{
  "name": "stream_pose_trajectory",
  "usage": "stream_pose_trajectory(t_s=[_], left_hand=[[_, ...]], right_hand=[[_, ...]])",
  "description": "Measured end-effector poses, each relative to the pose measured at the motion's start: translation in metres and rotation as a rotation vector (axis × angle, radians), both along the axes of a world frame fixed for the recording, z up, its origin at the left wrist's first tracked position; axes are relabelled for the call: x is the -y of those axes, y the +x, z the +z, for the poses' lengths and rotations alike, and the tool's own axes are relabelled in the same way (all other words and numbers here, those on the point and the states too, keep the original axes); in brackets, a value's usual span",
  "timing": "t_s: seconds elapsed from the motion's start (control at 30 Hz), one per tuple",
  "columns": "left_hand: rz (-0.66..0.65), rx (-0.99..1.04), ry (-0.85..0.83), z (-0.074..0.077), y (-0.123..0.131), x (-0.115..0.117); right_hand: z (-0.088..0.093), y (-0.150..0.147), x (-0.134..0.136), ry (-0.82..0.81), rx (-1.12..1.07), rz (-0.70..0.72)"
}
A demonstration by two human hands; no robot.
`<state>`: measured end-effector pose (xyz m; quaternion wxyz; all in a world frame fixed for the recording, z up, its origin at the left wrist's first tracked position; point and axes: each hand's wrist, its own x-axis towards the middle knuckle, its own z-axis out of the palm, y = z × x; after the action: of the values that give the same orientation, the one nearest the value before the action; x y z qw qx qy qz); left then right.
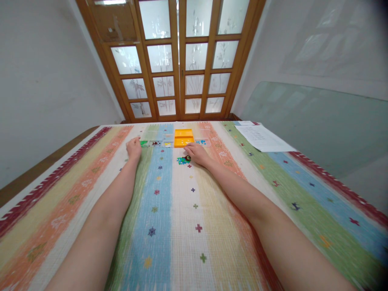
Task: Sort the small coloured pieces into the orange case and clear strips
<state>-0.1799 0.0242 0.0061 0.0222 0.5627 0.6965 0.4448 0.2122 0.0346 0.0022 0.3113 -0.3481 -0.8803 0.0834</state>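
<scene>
Apparently curling left hand (133, 148) and right hand (198, 154) mid-frame, can't tell if gripping; facing probably light, slippery pieces (182, 161), best pinched edgewise.

Cases (161, 144) lay left of the box (183, 132) on the counter (182, 242), another right, bits (201, 142) in them. A pile (183, 160) sat before the box, beside the right hand (196, 153); the left hand (133, 148) was left of the cases. Paper (263, 138) lay farther right, doors (180, 74) behind.

Sm. multicol. pcs (182, 161) heaped loose, yel. box (183, 132) open behind
</scene>
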Motion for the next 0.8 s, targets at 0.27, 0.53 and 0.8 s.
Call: stream_pose_trajectory(t_s=[0.27,0.53,0.8], left_hand=[[0.122,-0.063,-0.040,-0.013,0.004,-0.005],[0.024,-0.174,0.019,-0.013,0.022,-0.005],[-0.225,-0.362,0.080,-0.009,0.069,0.001]], right_hand=[[-0.008,0.006,-0.012,-0.034,-0.098,-0.110],[-0.006,0.000,-0.003,-0.045,0.021,0.155],[0.000,-0.002,-0.001,-0.018,0.148,0.139]])
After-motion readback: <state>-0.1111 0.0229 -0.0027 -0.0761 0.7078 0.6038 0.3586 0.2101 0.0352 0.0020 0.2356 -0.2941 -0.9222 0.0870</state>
